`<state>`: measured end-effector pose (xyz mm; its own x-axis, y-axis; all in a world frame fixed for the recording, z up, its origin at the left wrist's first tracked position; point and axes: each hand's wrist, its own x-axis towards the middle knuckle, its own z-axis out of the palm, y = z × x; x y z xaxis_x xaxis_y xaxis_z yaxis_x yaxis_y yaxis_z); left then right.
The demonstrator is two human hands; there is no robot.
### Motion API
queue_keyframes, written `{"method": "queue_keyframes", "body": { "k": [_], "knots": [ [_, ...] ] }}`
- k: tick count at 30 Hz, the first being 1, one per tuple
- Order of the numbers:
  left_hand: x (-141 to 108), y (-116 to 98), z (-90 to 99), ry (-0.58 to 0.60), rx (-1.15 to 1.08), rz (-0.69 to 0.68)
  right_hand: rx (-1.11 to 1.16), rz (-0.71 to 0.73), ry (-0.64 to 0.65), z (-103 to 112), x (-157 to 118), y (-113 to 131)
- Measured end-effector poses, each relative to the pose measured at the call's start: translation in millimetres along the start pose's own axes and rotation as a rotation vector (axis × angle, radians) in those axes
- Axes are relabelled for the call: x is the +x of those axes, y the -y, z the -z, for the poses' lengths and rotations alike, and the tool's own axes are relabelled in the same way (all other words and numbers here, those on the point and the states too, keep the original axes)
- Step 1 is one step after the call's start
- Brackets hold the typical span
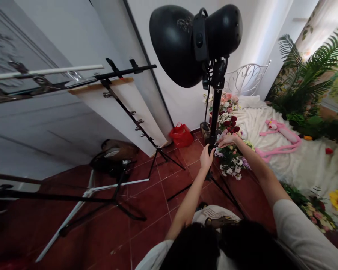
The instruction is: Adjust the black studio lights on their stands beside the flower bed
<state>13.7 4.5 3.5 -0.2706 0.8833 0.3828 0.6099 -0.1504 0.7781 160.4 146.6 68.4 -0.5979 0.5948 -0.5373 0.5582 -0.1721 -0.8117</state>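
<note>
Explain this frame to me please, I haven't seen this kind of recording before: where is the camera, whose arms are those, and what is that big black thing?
The single picture comes from a camera worn on a person's head, looking forward and down, so the two bare arms reaching out from the bottom are the wearer's own. The big black thing is a studio lamp mounted on a black light stand. The left hand grips the stand's pole low down, and the right hand rests on it just above. Right behind the stand lies a heap of flowers at the edge of a white fluffy rug, which carries a pink plush toy. On the red tiled floor to the left stand other tripods, and a red bag sits by the wall.
</note>
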Motion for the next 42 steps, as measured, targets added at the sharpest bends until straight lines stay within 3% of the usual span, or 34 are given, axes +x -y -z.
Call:
{"method": "queue_keyframes", "body": {
  "k": [2,5,7,11,16,20,26,29,33,38,42],
  "knots": [
    [0,0,1.0,-0.003,0.006,0.000,-0.195,0.177,-0.114,-5,2,-4],
    [0,0,1.4,-0.007,0.023,0.006,-0.465,0.491,-0.434,-22,0,-15],
    [1,0,1.4,-0.004,0.031,0.007,-0.520,0.618,-0.623,-38,-6,-23],
    [0,1,1.3,0.004,0.021,0.002,-0.342,0.675,-0.774,-77,-24,-31],
    [-2,3,-1.0,-0.001,0.008,0.014,-0.003,0.576,-0.857,-114,-28,-16],
    [-3,2,-1.8,-0.006,0.004,0.026,0.027,0.522,-0.817,-114,-35,15],
    [0,-2,-1.3,-0.032,0.001,0.049,-0.023,0.737,-0.985,-91,-67,80],
    [1,-3,-3.3,-0.057,0.004,0.072,-0.062,0.801,-1.012,-84,-71,93],
    [2,-2,-4.9,-0.051,0.014,0.077,-0.009,0.806,-0.971,-76,-61,75],
    [3,0,-3.2,-0.044,0.010,0.066,0.065,0.652,-0.763,-67,-36,13],
    [4,-1,-1.8,-0.041,0.006,0.056,0.244,0.531,-0.692,-72,-19,-31]
  ]
}}
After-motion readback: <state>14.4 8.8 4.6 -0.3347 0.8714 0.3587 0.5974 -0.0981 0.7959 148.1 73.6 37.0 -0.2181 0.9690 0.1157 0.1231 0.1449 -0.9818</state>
